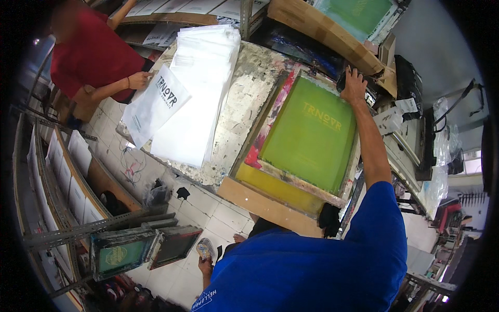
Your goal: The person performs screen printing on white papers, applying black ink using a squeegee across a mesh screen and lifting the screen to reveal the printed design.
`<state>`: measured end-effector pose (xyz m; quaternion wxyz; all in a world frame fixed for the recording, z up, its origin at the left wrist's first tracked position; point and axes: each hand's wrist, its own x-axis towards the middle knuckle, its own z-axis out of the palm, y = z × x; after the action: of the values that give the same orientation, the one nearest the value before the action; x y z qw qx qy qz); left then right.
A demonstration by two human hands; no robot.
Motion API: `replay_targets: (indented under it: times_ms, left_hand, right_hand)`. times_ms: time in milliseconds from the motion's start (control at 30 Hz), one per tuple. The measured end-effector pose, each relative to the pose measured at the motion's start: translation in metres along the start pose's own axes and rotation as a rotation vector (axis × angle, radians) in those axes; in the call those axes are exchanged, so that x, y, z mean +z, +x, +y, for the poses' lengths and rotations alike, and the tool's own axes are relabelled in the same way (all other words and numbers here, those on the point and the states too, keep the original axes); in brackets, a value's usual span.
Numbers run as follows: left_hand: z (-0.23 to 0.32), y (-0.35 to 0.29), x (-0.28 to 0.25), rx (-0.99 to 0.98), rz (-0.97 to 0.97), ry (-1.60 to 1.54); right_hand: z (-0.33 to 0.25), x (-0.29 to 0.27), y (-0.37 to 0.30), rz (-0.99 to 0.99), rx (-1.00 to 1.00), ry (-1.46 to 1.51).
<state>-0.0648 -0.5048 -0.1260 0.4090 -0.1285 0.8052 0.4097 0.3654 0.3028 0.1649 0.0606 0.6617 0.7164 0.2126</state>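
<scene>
Beside the green screen (296, 138), careless reaching could jolt it; I can't tell if right fingers (355, 76) or left fingers (202, 262) grip.

Worktable (254, 88): pale top, dark stains.
White sheet stack (200, 112) on left half, far edge toward near edge. Right half: framed green screen (312, 138) over yellow panel (278, 183); tan board (270, 208) at near edge.
</scene>
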Motion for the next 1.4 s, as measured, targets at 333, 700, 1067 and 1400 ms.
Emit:
replay_targets:
  times_ms: [333, 700, 1067, 1400]
  left_hand:
    - [0.019, -0.002, 0.014, 0.027, 0.071, -0.053]
    - [0.020, -0.007, 0.014, 0.009, 0.044, -0.096]
    - [0.013, 0.002, 0.011, 0.032, 0.011, -0.103]
    - [0.023, 0.006, 0.008, 0.017, 0.034, -0.026]
  right_hand:
    - [-0.018, 0.012, 0.024, 0.060, -0.058, -0.043]
    - [-0.019, 0.006, 0.031, 0.060, -0.077, -0.016]
    - [0.004, 0.010, 0.025, 0.016, -0.035, -0.086]
    - [0.026, 0.008, 0.016, -0.043, 0.032, -0.125]
